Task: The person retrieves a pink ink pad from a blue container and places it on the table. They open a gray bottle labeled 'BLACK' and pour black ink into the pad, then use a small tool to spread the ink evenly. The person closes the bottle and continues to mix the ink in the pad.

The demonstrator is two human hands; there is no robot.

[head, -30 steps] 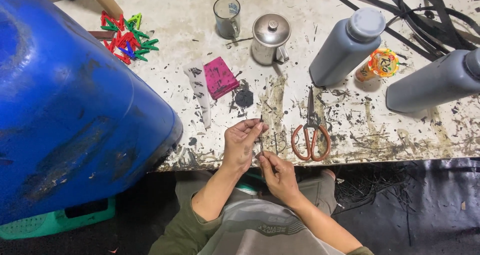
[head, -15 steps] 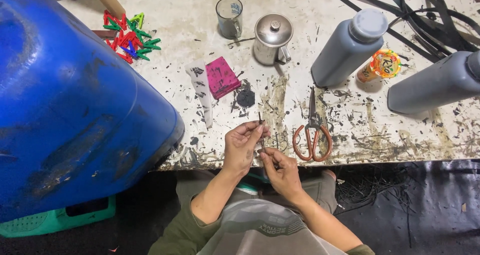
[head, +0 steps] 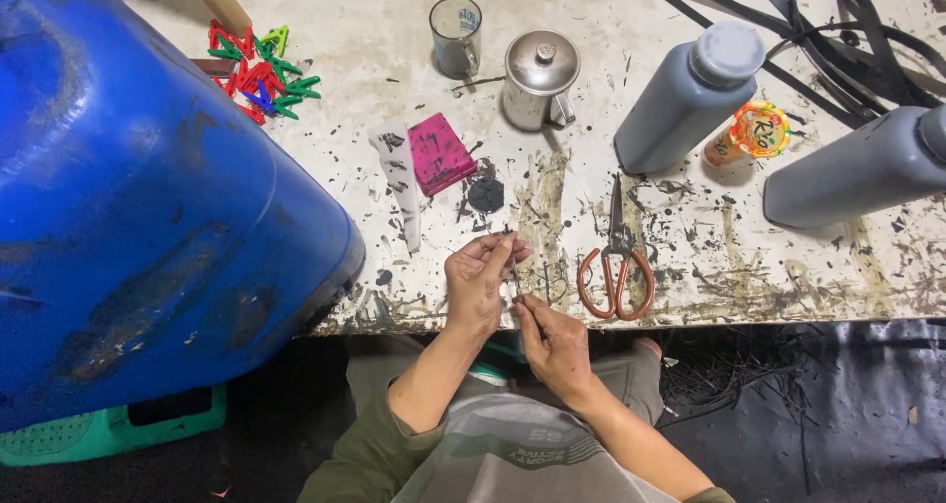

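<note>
At the near edge of the desk [head: 690, 30], the right hand [head: 554, 343] is pinching the lower end of a thin dark strip [head: 514, 274], fingers closed on it, while the left hand [head: 478, 281] is gripping its upper end between thumb and fingertips. The strip is standing nearly upright between the two hands, just over the desk's near edge. Just right of the hands, orange-handled scissors [head: 617, 262] are lying shut on the stained top. Further in, a pink block [head: 439, 154] is lying, then a steel lidded pot [head: 538, 79], a glass mug [head: 457, 36] and grey bottles [head: 690, 99]. A blue barrel [head: 148, 217] is covering the left side
</note>
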